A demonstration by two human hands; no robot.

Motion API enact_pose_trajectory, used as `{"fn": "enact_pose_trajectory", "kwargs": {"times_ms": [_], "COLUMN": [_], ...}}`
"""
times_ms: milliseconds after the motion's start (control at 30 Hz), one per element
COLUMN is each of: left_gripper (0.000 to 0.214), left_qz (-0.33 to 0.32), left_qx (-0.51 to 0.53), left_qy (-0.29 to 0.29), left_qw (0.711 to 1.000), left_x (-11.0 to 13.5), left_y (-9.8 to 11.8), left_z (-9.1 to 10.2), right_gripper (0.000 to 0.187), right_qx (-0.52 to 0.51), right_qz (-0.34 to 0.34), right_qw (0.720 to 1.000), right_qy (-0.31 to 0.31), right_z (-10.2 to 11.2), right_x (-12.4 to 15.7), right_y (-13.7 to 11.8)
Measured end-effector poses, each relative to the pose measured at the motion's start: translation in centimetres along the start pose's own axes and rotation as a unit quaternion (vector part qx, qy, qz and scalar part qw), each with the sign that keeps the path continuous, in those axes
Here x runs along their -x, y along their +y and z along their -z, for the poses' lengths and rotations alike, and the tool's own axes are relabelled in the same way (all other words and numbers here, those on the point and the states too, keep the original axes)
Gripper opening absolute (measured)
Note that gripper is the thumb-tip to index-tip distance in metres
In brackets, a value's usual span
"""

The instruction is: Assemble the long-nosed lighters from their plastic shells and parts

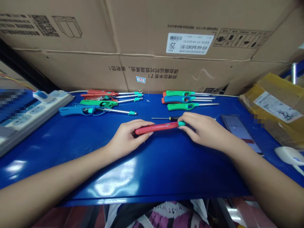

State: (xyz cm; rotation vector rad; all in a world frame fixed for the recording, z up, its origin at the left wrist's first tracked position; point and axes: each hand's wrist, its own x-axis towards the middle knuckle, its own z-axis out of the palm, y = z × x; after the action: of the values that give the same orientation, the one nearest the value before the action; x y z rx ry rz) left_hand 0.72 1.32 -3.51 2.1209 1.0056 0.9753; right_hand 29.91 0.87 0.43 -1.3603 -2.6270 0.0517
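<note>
A red long-necked gas lighter [156,127] with a green collar is held level above the blue table by both hands. My left hand [125,134] is closed around its handle end. At the other end, my right hand [201,128] pinches it by the green collar; the right fingers hide whatever lies past it. Just behind the lighter lies a screwdriver [172,118] with a black and yellow handle, partly covered by my right hand. To the back left are several lighters, among them a blue one [78,110] and a green one [99,103]. More lighters [181,106] lie at the back right.
A large cardboard box [147,41] walls off the back of the blue table [152,177]. At the left runs a white power strip [35,110] with a plug in it. Right of my arm are a phone [237,129], a taped parcel [277,104] and a white device [289,155] with a cable.
</note>
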Motion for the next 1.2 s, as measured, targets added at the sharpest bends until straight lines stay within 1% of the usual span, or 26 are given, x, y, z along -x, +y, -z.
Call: {"fn": "enact_pose_trajectory", "kwargs": {"times_ms": [133,200,267,400,467,567,633,767,867,1033,1200], "left_gripper": [0.028,0.035,0.044,0.058,0.06,0.059,0.058,0.057,0.056,0.057,0.059], "left_qz": [0.1,0.149,0.176,0.187,0.194,0.205,0.21,0.232,0.251,0.262,0.268], "left_qx": [0.057,0.087,0.103,0.108,0.108,0.113,0.12,0.137,0.161,0.182,0.199], "left_qy": [-0.033,-0.044,-0.052,-0.072,-0.079,-0.074,-0.068,-0.078,-0.072,-0.052,-0.053], "left_qw": [0.993,0.984,0.978,0.974,0.972,0.969,0.968,0.96,0.952,0.946,0.941], "left_x": [0.1,0.1,-0.1,-0.5,-0.6,-0.6,-0.7,-0.8,-0.8,-0.9,-1.0], "left_y": [0.9,1.4,1.7,1.5,1.4,1.2,1.2,1.3,1.6,2.1,2.2], "left_z": [0.1,0.2,0.3,0.6,0.7,0.6,0.6,0.7,0.8,0.8,0.7], "right_gripper": [0.022,0.024,0.026,0.033,0.035,0.036,0.034,0.029,0.031,0.037,0.035], "right_qx": [0.012,-0.003,-0.015,-0.028,-0.033,-0.036,-0.034,-0.024,-0.021,-0.026,-0.027], "right_qz": [0.025,0.037,0.042,0.04,0.039,0.035,0.036,0.027,0.02,0.015,0.015], "right_qw": [0.999,0.997,0.995,0.993,0.993,0.993,0.994,0.999,1.0,1.0,0.999], "right_qy": [-0.046,-0.068,-0.09,-0.111,-0.111,-0.11,-0.101,-0.034,-0.002,-0.005,-0.014], "right_z": [0.0,0.1,0.1,0.3,0.4,0.4,0.2,-0.4,-0.6,-0.5,-1.0], "right_x": [0.0,0.0,0.1,0.2,0.1,-0.2,-0.3,-0.5,-0.5,-0.4,-0.4], "right_y": [-0.4,-0.5,-0.6,-0.9,-1.0,-1.1,-0.9,-0.6,-0.8,-1.6,-1.4]}}
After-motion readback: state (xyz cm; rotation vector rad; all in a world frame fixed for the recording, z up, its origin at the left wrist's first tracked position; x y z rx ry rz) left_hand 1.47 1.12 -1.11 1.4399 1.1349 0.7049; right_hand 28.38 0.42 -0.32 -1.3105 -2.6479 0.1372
